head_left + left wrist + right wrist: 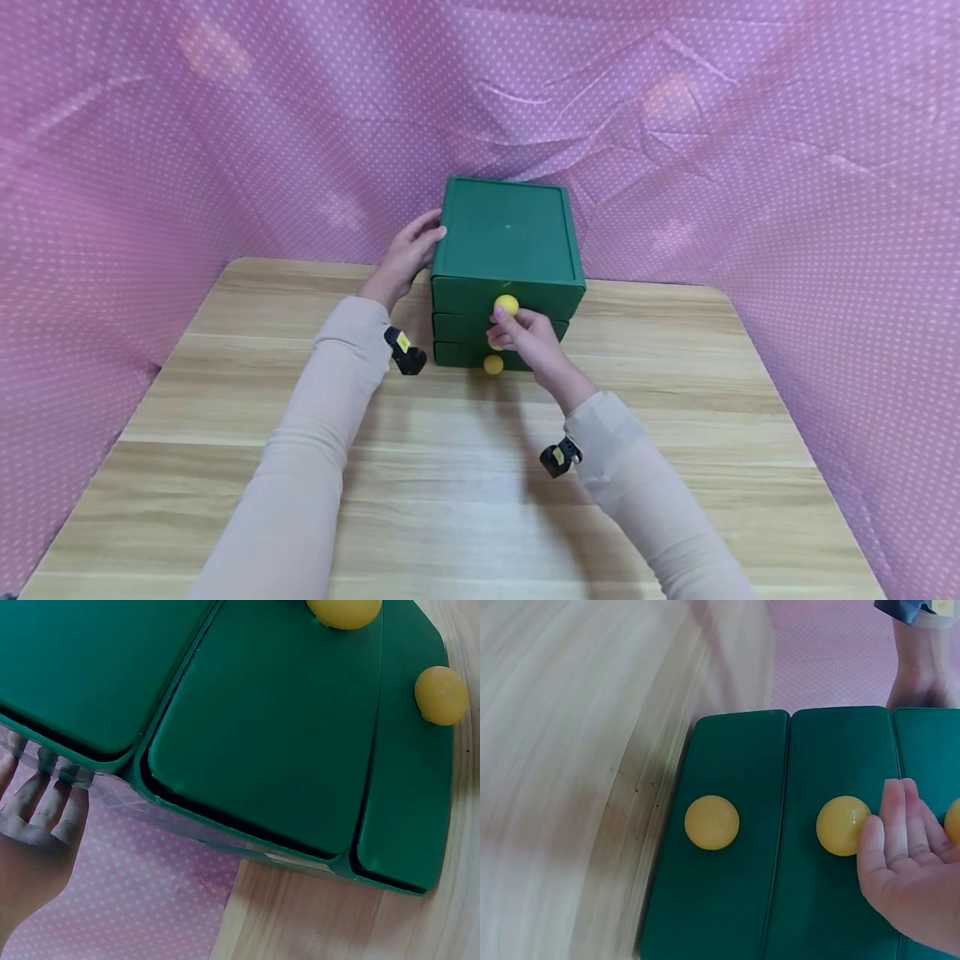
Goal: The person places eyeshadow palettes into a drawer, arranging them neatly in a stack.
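A green cabinet with three stacked drawers stands at the back of the table, its drawers closed. Each drawer front bears a round yellow knob. My right hand pinches the top knob with the thumb at its lower edge; the other fingers reach out straight below it, near the middle knob. Below hangs the bottom knob, untouched. Against the cabinet's left side lies my left hand, fingers stretched out; the left wrist view shows the fingers flat along that side wall.
The wooden table extends in front of the cabinet and to both sides. Pink dotted cloth hangs behind and around it. A small black camera sits on each wrist.
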